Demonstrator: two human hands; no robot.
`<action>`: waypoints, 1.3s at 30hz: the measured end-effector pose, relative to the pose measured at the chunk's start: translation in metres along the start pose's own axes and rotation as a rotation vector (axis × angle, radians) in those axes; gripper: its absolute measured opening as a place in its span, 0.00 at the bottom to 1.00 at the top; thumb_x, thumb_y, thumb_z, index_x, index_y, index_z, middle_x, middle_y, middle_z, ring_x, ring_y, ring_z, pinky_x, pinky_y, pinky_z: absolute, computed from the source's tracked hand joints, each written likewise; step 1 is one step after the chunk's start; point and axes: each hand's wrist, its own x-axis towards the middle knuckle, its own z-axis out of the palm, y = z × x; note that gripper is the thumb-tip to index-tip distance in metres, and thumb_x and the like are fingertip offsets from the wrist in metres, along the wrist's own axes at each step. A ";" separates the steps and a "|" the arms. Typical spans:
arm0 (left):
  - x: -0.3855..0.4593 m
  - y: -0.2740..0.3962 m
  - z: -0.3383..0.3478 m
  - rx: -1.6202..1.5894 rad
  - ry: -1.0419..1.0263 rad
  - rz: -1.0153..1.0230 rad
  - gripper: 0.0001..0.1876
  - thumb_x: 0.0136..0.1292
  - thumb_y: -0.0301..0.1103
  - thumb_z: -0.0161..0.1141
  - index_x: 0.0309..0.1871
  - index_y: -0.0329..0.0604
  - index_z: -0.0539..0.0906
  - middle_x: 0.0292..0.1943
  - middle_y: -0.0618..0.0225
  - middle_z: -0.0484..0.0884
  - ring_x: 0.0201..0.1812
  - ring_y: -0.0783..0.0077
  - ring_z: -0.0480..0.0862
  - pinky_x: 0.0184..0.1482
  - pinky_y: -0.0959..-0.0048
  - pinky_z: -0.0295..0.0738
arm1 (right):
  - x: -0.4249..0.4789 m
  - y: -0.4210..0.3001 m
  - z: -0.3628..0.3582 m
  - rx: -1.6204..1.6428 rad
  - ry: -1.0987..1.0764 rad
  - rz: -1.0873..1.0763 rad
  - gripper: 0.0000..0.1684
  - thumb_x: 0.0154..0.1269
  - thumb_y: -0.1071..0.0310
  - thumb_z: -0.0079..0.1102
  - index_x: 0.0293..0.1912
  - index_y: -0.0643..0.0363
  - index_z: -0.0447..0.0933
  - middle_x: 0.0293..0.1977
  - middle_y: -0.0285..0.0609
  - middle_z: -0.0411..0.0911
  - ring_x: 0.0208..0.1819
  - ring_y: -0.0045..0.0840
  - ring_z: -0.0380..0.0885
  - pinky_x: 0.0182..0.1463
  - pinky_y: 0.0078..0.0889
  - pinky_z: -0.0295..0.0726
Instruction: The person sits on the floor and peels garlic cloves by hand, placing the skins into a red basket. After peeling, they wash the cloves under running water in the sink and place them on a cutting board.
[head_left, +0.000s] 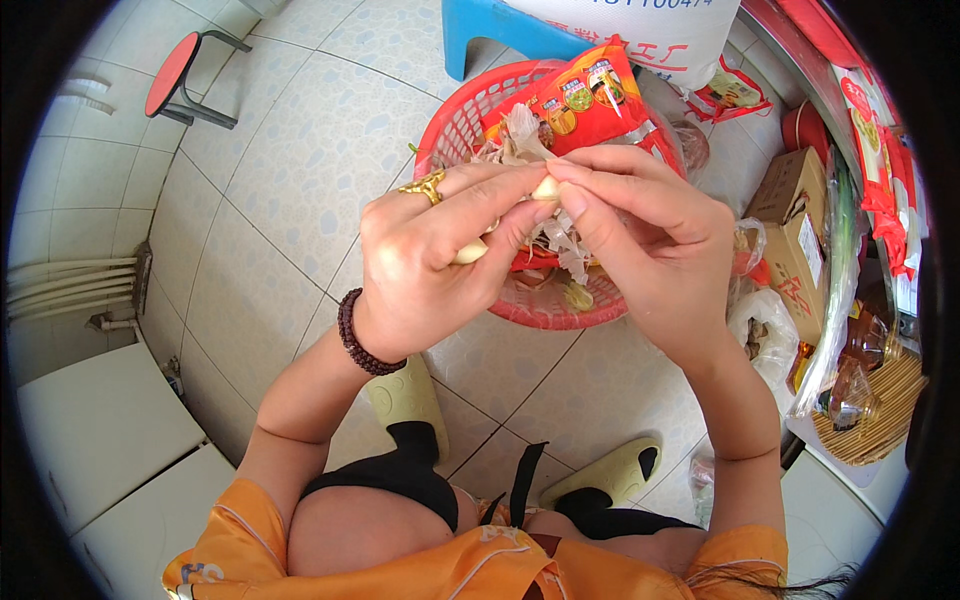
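Note:
A pale garlic clove (546, 188) is pinched between the fingertips of both hands. My left hand (450, 232), with a gold ring and a dark braided bracelet on its wrist, also has another peeled garlic clove (470, 252) tucked in its curled fingers. My right hand (649, 225) grips the first clove from the other side with thumb and index finger. Beneath both hands is a red plastic basket (559, 319) holding papery garlic skins (566, 244) and a red food packet (592, 97). The undersides of the fingers are partly hidden.
Behind the basket stand a blue plastic stool (480, 30) and a large white sack (675, 37). A red-topped stool (172, 73) is at the far left. On the right are a cardboard box (787, 240), green onions in plastic (836, 277) and a plastic bag (769, 337).

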 end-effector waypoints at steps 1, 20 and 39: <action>0.000 0.000 0.000 0.008 -0.002 0.008 0.10 0.54 0.23 0.71 0.41 0.39 0.88 0.35 0.62 0.89 0.31 0.66 0.89 0.30 0.76 0.81 | 0.000 0.000 0.000 0.012 0.005 0.022 0.13 0.63 0.79 0.63 0.48 0.66 0.84 0.44 0.43 0.83 0.44 0.19 0.81 0.47 0.19 0.80; -0.003 -0.004 -0.004 0.107 0.016 0.138 0.17 0.48 0.17 0.69 0.44 0.40 0.88 0.39 0.65 0.88 0.36 0.67 0.89 0.35 0.75 0.83 | -0.001 -0.001 -0.002 0.090 -0.046 0.017 0.13 0.63 0.84 0.61 0.48 0.69 0.83 0.49 0.45 0.80 0.50 0.22 0.80 0.53 0.21 0.80; -0.003 -0.006 -0.005 0.075 0.042 0.115 0.16 0.50 0.18 0.70 0.45 0.38 0.88 0.40 0.62 0.89 0.34 0.67 0.89 0.33 0.76 0.83 | -0.002 -0.005 -0.002 0.041 -0.045 0.059 0.16 0.65 0.81 0.60 0.52 0.65 0.83 0.53 0.44 0.81 0.50 0.20 0.79 0.50 0.19 0.79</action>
